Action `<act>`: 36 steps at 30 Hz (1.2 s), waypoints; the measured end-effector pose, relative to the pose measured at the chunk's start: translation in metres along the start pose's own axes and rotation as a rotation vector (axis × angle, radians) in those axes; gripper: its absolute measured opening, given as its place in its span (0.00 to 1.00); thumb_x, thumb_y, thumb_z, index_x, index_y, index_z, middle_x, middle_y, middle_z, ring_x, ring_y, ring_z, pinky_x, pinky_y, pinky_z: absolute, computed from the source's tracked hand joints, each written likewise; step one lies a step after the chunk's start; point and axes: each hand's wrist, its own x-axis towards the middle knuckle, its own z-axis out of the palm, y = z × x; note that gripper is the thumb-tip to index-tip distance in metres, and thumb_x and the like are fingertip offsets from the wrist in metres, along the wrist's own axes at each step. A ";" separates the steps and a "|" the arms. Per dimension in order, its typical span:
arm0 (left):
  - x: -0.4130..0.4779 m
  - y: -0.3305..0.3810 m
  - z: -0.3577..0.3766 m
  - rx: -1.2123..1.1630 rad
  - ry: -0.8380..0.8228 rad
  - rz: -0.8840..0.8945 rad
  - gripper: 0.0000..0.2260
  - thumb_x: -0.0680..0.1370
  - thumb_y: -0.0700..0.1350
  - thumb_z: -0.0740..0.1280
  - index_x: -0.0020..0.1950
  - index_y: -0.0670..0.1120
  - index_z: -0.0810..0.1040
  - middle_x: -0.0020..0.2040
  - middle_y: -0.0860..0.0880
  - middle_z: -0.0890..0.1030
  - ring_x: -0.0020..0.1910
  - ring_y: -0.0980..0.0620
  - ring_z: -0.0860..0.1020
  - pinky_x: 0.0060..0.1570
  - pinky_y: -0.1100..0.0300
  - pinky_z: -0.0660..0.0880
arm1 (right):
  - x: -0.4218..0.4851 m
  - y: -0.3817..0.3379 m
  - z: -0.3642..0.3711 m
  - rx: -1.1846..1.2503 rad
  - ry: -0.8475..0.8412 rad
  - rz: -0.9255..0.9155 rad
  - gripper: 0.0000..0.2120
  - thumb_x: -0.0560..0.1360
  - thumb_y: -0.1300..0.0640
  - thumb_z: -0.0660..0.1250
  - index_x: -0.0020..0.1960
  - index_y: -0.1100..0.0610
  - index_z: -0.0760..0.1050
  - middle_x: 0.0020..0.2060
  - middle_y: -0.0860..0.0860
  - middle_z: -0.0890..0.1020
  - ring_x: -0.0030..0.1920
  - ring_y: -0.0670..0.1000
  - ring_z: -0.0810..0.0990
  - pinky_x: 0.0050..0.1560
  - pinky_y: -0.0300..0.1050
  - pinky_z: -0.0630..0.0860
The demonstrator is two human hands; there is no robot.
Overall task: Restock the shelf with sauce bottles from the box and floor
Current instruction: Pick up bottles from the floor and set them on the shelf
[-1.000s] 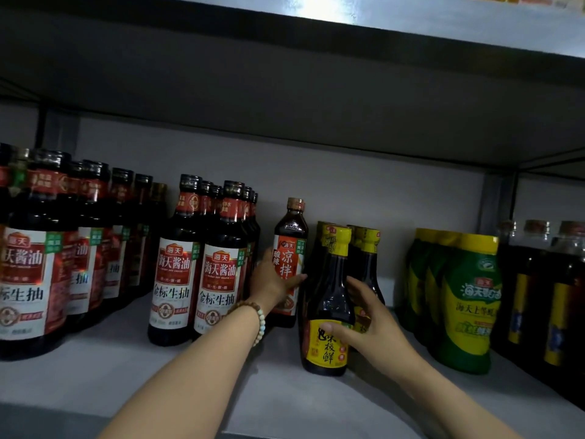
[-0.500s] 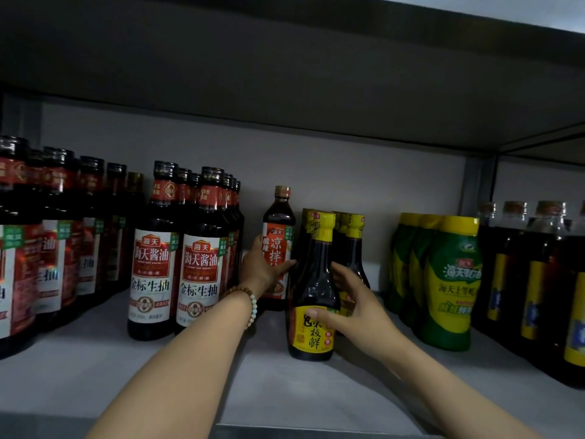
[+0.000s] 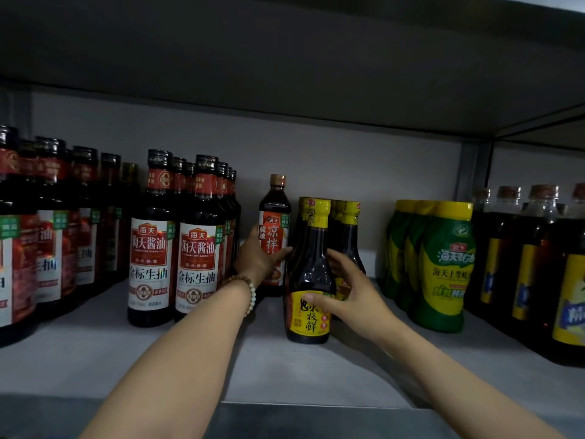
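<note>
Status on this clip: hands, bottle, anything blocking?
Left hand grips orange-label bottle. Right hand grips yellow-cap bottle, upright on shelf. Same-type bottles stand right behind it.

- A shop is indicated, most likely a grocery aisle.
- A grey metal shelf board (image 3: 95, 359) is seen stocked, with another grey board (image 3: 285, 58) fixed above.
- Identical dark bottles with red-and-white labels (image 3: 148, 248) are lined up in deep rows at the left.
- Yellow-capped dark bottles (image 3: 311, 264), green-and-yellow squeeze bottles (image 3: 443, 264) and, at the right, dark bottles with yellow labels (image 3: 522, 274) are grouped by product.
</note>
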 end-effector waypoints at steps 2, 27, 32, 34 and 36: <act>0.000 -0.001 0.000 -0.001 -0.008 -0.001 0.35 0.68 0.50 0.76 0.69 0.46 0.64 0.62 0.45 0.76 0.60 0.45 0.75 0.57 0.52 0.71 | 0.000 0.001 0.000 -0.002 -0.002 -0.002 0.34 0.68 0.57 0.75 0.66 0.42 0.60 0.51 0.30 0.69 0.45 0.22 0.70 0.40 0.19 0.70; -0.003 -0.001 0.002 0.029 0.040 0.010 0.32 0.68 0.53 0.75 0.67 0.47 0.67 0.59 0.46 0.78 0.57 0.46 0.77 0.51 0.57 0.70 | 0.002 0.003 0.001 -0.012 0.008 -0.015 0.35 0.68 0.57 0.75 0.69 0.45 0.61 0.53 0.32 0.69 0.46 0.19 0.69 0.41 0.19 0.69; -0.003 0.000 0.004 0.049 0.071 0.008 0.31 0.68 0.54 0.75 0.66 0.47 0.67 0.58 0.46 0.78 0.56 0.47 0.77 0.49 0.57 0.70 | 0.002 0.004 0.001 0.003 0.006 -0.013 0.36 0.68 0.58 0.75 0.70 0.46 0.61 0.53 0.30 0.68 0.46 0.18 0.68 0.41 0.20 0.69; -0.004 0.000 0.004 0.048 0.073 0.019 0.32 0.67 0.54 0.75 0.66 0.48 0.67 0.58 0.47 0.79 0.56 0.47 0.78 0.49 0.58 0.70 | 0.002 0.004 0.001 0.007 0.005 -0.015 0.35 0.68 0.58 0.75 0.69 0.45 0.61 0.53 0.31 0.69 0.45 0.18 0.69 0.40 0.20 0.70; -0.004 0.000 0.004 0.044 0.070 0.016 0.32 0.67 0.55 0.75 0.67 0.48 0.67 0.57 0.47 0.79 0.55 0.47 0.78 0.50 0.57 0.71 | 0.002 0.004 0.002 0.018 0.006 -0.016 0.34 0.68 0.59 0.75 0.67 0.45 0.61 0.53 0.32 0.70 0.46 0.18 0.69 0.40 0.20 0.70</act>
